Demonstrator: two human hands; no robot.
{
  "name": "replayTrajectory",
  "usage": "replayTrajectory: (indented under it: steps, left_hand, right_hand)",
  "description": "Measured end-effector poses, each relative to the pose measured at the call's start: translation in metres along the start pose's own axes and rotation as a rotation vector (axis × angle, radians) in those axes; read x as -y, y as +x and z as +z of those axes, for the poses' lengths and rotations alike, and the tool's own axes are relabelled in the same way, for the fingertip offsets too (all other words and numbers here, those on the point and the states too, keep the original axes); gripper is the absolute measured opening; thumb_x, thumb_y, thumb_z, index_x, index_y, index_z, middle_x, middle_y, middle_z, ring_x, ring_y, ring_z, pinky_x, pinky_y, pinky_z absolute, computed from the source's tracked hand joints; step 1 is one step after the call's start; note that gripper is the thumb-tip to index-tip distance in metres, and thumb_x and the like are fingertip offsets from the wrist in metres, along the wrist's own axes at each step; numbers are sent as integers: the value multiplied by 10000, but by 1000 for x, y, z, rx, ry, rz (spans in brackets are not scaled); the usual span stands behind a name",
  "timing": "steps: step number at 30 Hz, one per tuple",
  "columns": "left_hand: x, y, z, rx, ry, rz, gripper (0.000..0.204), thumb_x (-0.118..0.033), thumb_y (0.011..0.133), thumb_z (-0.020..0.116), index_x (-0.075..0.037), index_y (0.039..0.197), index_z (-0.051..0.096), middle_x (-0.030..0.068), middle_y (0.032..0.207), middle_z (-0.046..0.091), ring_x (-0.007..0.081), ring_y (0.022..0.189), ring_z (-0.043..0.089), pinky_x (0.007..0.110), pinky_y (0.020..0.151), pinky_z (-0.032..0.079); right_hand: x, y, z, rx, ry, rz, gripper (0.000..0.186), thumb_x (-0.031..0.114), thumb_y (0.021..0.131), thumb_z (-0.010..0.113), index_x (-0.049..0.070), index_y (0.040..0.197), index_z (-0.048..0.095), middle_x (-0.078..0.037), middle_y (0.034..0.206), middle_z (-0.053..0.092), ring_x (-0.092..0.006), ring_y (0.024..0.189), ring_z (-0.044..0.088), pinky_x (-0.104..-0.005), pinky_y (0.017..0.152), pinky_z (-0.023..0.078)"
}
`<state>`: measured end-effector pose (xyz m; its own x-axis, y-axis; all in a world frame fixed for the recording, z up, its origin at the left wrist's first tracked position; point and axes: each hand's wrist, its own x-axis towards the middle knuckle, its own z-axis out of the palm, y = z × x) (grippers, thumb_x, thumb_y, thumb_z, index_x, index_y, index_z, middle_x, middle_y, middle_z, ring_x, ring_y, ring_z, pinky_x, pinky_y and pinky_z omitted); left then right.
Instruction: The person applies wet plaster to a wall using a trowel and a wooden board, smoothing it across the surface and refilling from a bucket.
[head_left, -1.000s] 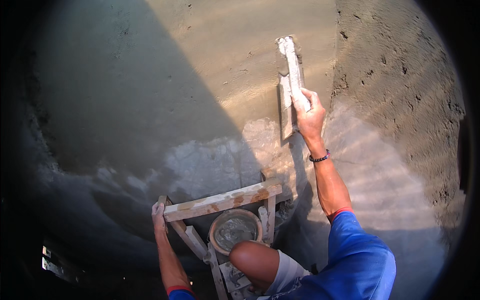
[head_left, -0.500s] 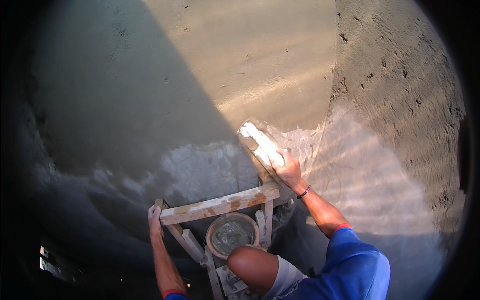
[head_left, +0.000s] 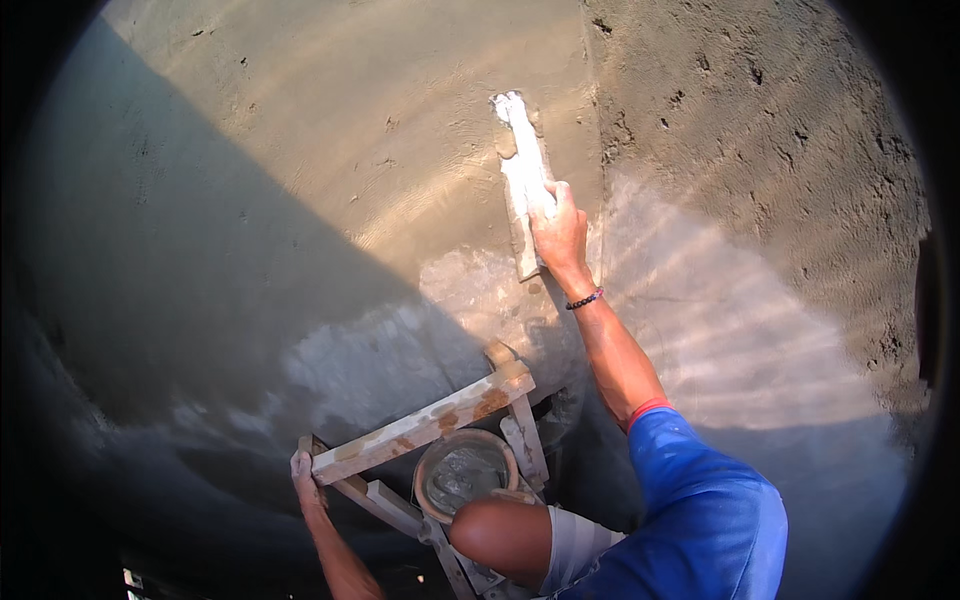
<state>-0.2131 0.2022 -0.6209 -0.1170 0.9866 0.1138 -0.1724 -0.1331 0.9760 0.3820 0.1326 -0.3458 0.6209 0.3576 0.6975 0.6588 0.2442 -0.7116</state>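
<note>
My right hand [head_left: 560, 232] grips a plastering trowel [head_left: 522, 165], a long flat blade with a mortar-smeared white handle. Its blade lies against the plastered wall [head_left: 330, 130], beside the vertical seam where smooth plaster meets a rougher surface. Lower left, my left hand [head_left: 305, 478] is closed around the end of a wooden frame [head_left: 430, 425] with a pale, stained top bar. Behind that bar a round bucket [head_left: 508, 462] holds wet grey mortar [head_left: 465, 478].
Rough, pitted plaster [head_left: 760, 130] covers the right side. A lighter smooth patch [head_left: 700, 290] spreads below it. My bent knee [head_left: 500, 540] is close to the bucket. A diagonal shadow crosses the wall's left part.
My right hand has pushed the trowel up the wall, and its blade has turned more upright. The left hand keeps its hold on the wooden frame. My view has shifted a little.
</note>
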Motion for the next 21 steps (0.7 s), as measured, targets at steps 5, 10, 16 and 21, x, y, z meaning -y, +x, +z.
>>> replayTrajectory:
  steps: [5, 10, 16, 21]
  left_hand:
    - [-7, -8, 17, -10, -7, 0, 445, -300, 908, 635, -30, 1243, 522, 73, 1067, 594, 187, 970, 575, 345, 864, 470]
    - [-1, -1, 9, 14, -36, 14, 425, -288, 913, 626, -29, 1235, 526, 68, 1052, 594, 179, 954, 573, 340, 859, 468]
    - [-6, -7, 16, -30, -16, 6, 410, -293, 916, 624, -28, 1218, 543, 62, 1045, 593, 174, 948, 570, 333, 853, 464]
    - [-3, -1, 12, -29, -40, 1, 395, -288, 919, 621, -35, 1214, 551, 57, 1040, 594, 170, 945, 571, 326, 849, 464]
  right_hand:
    - [-114, -36, -33, -72, 86, 50, 307, 244, 892, 655, -1, 1063, 588, -191, 984, 659, -272, 927, 640, -361, 807, 482]
    - [-191, -98, -57, 30, 10, 20, 278, 212, 895, 649, -3, 1062, 591, -168, 990, 660, -240, 929, 628, -352, 825, 478]
    - [-145, -111, -76, -84, -41, 29, 325, 234, 873, 658, 22, 1109, 589, -204, 959, 677, -308, 918, 674, -396, 799, 503]
    - [-53, 32, -75, -159, -70, -168, 345, 258, 878, 638, 29, 1130, 585, -207, 980, 680, -374, 934, 662, -425, 786, 504]
